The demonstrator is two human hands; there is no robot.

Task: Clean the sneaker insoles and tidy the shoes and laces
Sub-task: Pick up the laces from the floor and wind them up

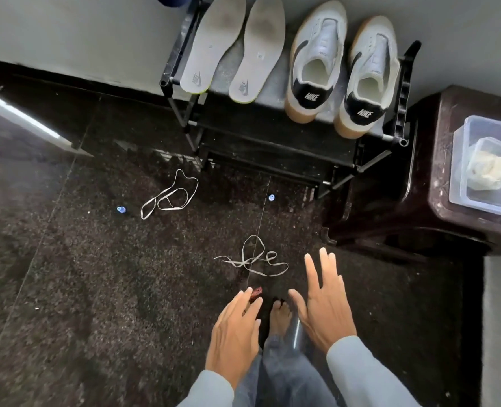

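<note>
Fingers (313, 268) of the right hand (322, 306) are seen spread wide and straight, with nothing held between them; those of the left hand (231, 333) are likewise extended, loosely fanned and empty, though a small reddish object (256, 292) is glimpsed just past their tips and whether it is touched cannot be told. Both hands are held palm-down above a dark, speckled, polished stone floor (81, 289), and pale grey sleeves (363, 368) are seen at the wrists. A bare foot (280, 317) and grey trouser legs are seen between the hands. Just ahead of the right hand, a flat, pale lace (253, 258) is strewn on the floor in loose loops and crossings; a second lace (171, 195) is lying further off to the left in a long doubled loop, well apart from the first. Two small blue-white round spots (121, 209) are seen on the floor near it. Against the grey wall a black, tube-framed shoe rack (184, 113) is placed, and on its top shelf two grey, smooth-looking insoles (214, 45) are laid side by side, darkened with dirt at the forefoot and edged in yellow-green at the heel. Beside them, to the right, a pair of white sneakers (316, 60) with gum-coloured soles and black heel tabs is set, heels outward, unlaced. At the far right, a dark, glossy, scuffed stool or cabinet (437, 171) is topped by a clear plastic container (475, 160) in which a crumpled pale cloth is held.
</note>
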